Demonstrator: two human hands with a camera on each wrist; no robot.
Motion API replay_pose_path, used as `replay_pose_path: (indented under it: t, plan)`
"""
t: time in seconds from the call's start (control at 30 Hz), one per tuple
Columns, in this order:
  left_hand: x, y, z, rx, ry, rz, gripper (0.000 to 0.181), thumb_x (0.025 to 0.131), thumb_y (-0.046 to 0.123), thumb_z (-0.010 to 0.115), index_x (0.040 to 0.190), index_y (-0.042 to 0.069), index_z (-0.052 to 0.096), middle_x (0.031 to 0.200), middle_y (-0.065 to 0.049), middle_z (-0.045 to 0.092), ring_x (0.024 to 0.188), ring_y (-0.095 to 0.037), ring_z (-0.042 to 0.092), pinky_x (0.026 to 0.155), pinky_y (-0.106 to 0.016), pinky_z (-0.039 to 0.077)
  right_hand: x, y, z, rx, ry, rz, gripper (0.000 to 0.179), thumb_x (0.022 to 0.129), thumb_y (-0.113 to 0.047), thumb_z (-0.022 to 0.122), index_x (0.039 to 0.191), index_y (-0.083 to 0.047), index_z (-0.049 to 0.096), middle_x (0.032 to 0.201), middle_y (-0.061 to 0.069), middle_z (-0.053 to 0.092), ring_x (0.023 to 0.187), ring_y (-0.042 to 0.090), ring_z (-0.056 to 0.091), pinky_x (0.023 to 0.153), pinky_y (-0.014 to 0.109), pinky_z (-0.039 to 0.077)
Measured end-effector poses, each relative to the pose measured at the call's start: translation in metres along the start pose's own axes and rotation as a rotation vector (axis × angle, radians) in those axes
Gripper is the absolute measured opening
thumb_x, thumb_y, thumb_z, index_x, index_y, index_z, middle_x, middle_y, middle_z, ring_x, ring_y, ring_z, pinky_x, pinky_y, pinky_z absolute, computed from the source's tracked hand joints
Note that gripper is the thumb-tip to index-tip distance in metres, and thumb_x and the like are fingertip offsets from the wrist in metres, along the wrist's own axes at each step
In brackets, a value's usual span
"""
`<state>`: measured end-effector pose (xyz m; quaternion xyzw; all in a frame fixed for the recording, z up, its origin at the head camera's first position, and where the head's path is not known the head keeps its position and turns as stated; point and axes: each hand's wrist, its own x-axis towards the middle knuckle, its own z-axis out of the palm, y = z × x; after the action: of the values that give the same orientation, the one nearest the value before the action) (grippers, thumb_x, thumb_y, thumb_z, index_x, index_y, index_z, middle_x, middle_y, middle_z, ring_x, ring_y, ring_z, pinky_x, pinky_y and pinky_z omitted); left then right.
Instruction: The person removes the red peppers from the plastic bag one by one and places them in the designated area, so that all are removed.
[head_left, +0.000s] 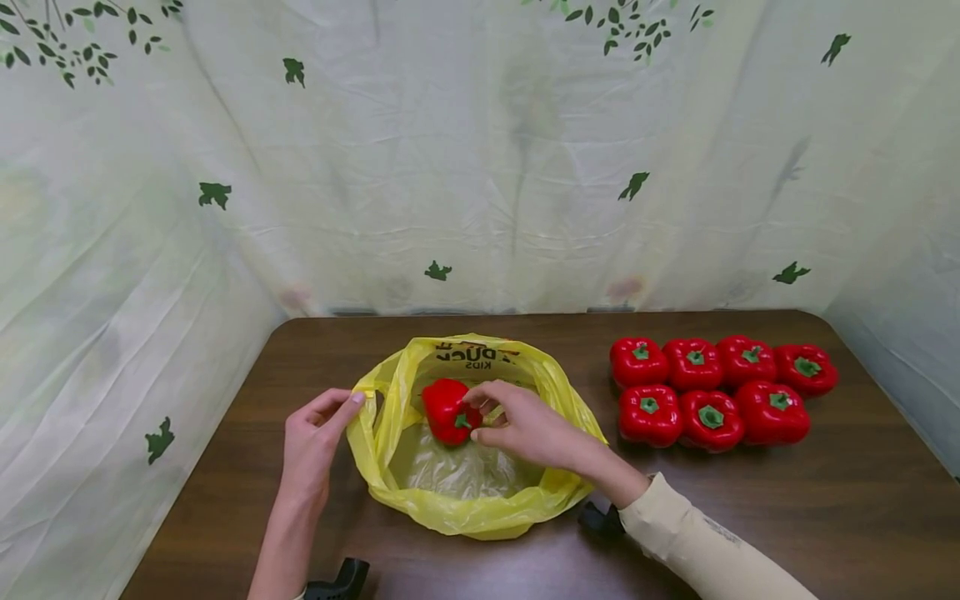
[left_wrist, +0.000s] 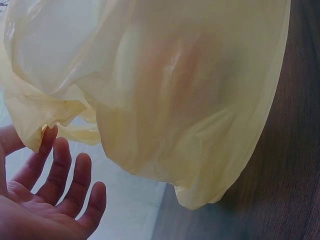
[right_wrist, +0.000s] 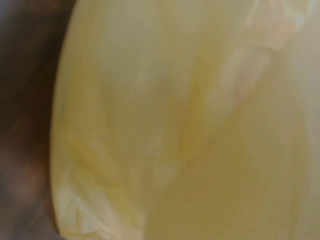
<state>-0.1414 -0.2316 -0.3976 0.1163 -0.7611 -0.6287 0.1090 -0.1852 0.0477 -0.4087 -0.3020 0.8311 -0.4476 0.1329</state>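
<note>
A yellow plastic bag (head_left: 480,521) stands on the table with its mouth spread wide and dark lettering on its far inner wall. Its left edge is pinched between the thumb and index finger of my left hand (head_left: 318,425); in the left wrist view the other fingers spread loosely below. Inside the bag lies a red bell pepper (head_left: 444,408), tilted with its green stem towards my right hand (head_left: 528,425). That hand reaches in over the right rim, fingertips right at the pepper's side, thumb beside the stem. Bag plastic (right_wrist: 165,125) fills most of the right wrist view, hiding the hand there.
Several red bell peppers (head_left: 711,417) stand in two rows on the right of the brown wooden table (head_left: 675,533). A pale curtain (head_left: 525,208) with leaf prints hangs behind the table and along both sides.
</note>
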Motion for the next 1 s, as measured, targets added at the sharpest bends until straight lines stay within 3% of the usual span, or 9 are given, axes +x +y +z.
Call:
replay_pose_path:
  t: [0.2, 0.47, 0.57, 0.8, 1.0]
  plan:
    - [0.000, -0.002, 0.000, -0.007, 0.002, 0.004, 0.032, 0.093, 0.026, 0.069, 0.103, -0.004, 0.069, 0.092, -0.003, 0.065, 0.089, -0.022, 0.054, 0.082, -0.028, 0.043, 0.014, -0.005, 0.005, -0.127, 0.071, -0.027, 0.049, 0.089, -0.025, 0.075, 0.133, -0.015, 0.056, 0.129, 0.000, 0.054, 0.120, 0.022, 0.050, 0.097, 0.038, 0.044]
    - [0.001, -0.002, 0.000, -0.003, 0.002, 0.012, 0.032, 0.093, 0.027, 0.069, 0.102, -0.004, 0.069, 0.092, -0.004, 0.065, 0.089, -0.022, 0.054, 0.081, -0.027, 0.043, 0.034, -0.002, 0.020, -0.249, 0.049, -0.002, 0.066, 0.086, -0.032, 0.078, 0.143, -0.017, 0.049, 0.139, 0.001, 0.049, 0.118, 0.020, 0.047, 0.088, 0.034, 0.049]
    - [0.001, -0.002, 0.000, -0.003, 0.001, 0.008, 0.032, 0.093, 0.027, 0.069, 0.103, -0.004, 0.069, 0.093, -0.004, 0.065, 0.089, -0.022, 0.054, 0.081, -0.027, 0.044, 0.039, 0.000, 0.025, -0.277, 0.029, 0.022, 0.071, 0.084, -0.035, 0.079, 0.145, -0.019, 0.046, 0.143, 0.002, 0.046, 0.120, 0.023, 0.048, 0.090, 0.036, 0.048]
    - [0.001, -0.002, 0.001, -0.004, -0.003, 0.002, 0.033, 0.094, 0.027, 0.069, 0.103, -0.004, 0.069, 0.094, -0.004, 0.065, 0.090, -0.022, 0.053, 0.082, -0.027, 0.043, 0.041, 0.002, 0.031, -0.298, 0.028, 0.054, 0.074, 0.081, -0.035, 0.082, 0.144, -0.020, 0.047, 0.140, 0.006, 0.048, 0.117, 0.023, 0.054, 0.094, 0.043, 0.046]
    - [0.001, -0.002, 0.002, -0.004, 0.000, 0.001, 0.032, 0.093, 0.026, 0.069, 0.103, -0.005, 0.069, 0.092, -0.003, 0.065, 0.089, -0.021, 0.054, 0.081, -0.027, 0.044, 0.038, 0.002, 0.031, -0.264, 0.041, 0.060, 0.074, 0.078, -0.030, 0.084, 0.141, -0.019, 0.045, 0.130, 0.004, 0.053, 0.107, 0.017, 0.057, 0.086, 0.036, 0.050]
